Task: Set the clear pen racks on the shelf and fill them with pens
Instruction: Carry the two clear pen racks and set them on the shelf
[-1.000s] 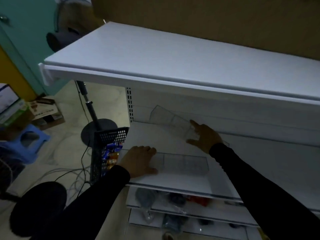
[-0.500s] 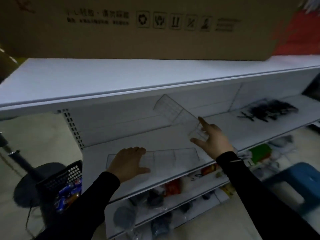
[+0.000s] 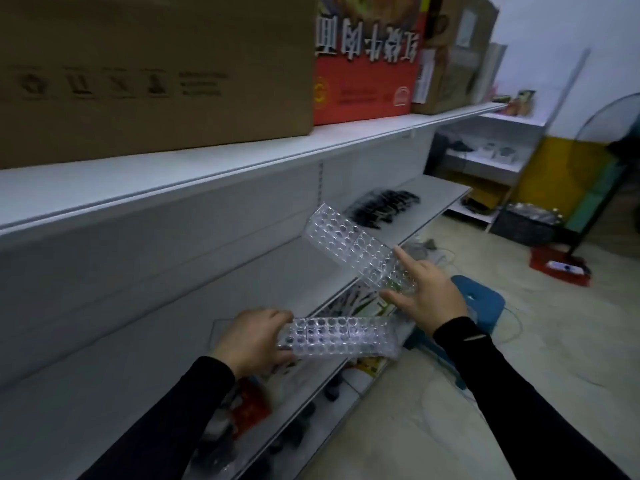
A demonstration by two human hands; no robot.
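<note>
— What is held by the left hand?
— One clear pen rack is gripped at its left end, fingers closed over the top; it is held roughly level at the front edge of the white shelf.
— And the right hand?
— A second clear pen rack is pinched at its near end between thumb and spread fingers; it is tilted, its far end raised toward the shelf's back panel; black pens are piled further along the shelf — well apart from both racks.
</note>
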